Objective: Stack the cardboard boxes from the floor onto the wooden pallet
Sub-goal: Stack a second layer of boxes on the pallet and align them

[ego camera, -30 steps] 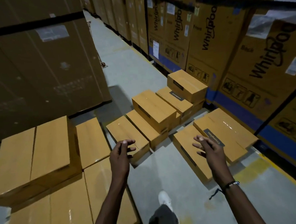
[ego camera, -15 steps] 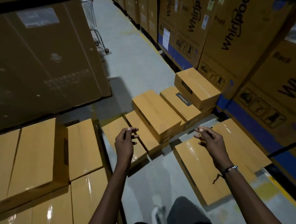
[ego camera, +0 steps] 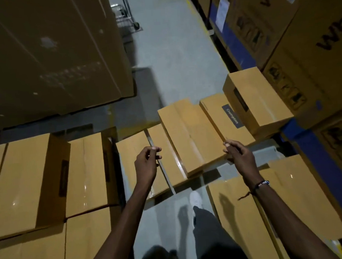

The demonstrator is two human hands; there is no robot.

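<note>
I see both hands held out over the grey concrete floor (ego camera: 174,56), neither grasping anything. My left hand (ego camera: 146,165) hangs at about 6 o'clock with its fingers (ego camera: 154,150) loosely curled above a flat tan cardboard box (ego camera: 131,151). My right hand (ego camera: 240,157), at 4 o'clock, has fingers loosely bent just at the near corner of the raised tan cardboard box (ego camera: 188,136) that lies on top of others; I cannot tell if it touches. More tan boxes step away toward 2 o'clock, one bearing a dark Crompton label (ego camera: 232,116). At 8 o'clock sits the stack of glossy tan boxes (ego camera: 26,182). Large brown printed cartons (ego camera: 310,42) line the 3 o'clock side.
</note>
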